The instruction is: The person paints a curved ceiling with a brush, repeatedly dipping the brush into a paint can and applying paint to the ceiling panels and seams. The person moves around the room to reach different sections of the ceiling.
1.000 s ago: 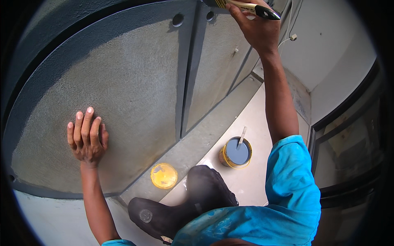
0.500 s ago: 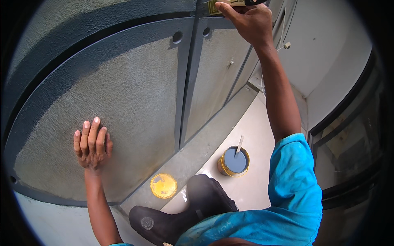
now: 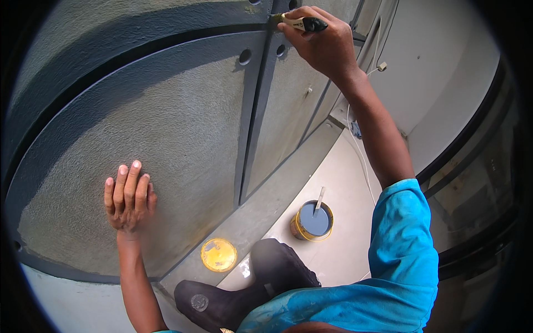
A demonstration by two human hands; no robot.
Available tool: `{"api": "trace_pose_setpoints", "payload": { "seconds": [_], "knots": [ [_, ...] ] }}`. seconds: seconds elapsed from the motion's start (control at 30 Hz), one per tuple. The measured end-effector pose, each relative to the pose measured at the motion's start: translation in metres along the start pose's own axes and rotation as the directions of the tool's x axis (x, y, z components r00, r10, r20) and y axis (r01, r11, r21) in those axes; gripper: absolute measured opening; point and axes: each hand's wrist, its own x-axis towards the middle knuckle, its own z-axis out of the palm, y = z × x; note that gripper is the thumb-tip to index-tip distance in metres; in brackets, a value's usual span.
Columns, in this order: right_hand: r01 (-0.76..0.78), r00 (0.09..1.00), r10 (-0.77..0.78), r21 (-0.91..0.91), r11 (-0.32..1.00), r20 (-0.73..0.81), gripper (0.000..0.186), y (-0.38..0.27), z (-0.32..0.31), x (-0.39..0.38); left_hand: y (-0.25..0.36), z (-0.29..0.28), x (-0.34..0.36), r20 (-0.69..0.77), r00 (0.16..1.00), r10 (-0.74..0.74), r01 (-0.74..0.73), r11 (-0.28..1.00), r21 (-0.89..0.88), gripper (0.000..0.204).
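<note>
1. Part of a building, its type unclear, where painting is under way.
2. The grey wall (image 3: 166,122) is partly coated; an open paint pail (image 3: 300,228) stands below.
3. Pale flooring (image 3: 337,178) and dark-framed glass (image 3: 478,186) show built premises.

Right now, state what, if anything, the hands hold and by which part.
The right hand holds a paintbrush by the pale part of its handle. The left hand holds nothing; it lies open against the grey panel.

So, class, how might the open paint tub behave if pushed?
The tub would probably feel heavy for its size, since it holds grey paint. Being open, it could slop if jolted. The stick leaning out might shift.
</note>
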Motion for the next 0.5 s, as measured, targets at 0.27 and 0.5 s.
{"api": "trace_pose_setpoints", "payload": {
  "seconds": [0.27, 0.5],
  "knots": [
    [-0.189, 0.977, 0.162, -0.215, 0.958, -0.138, 0.013, 0.048, -0.035, 0.126, 0.001, 0.003, 0.002, -0.037, 0.999, 0.036, -0.035, 0.999, 0.017, 0.021],
    [-0.028, 0.922, -0.014, -0.102, 0.994, -0.387, 0.018, 0.056, -0.033, 0.131, 0.009, 0.004, 0.002, -0.016, 1.0, 0.021, -0.021, 1.0, -0.006, 0.023]
  ]
}}
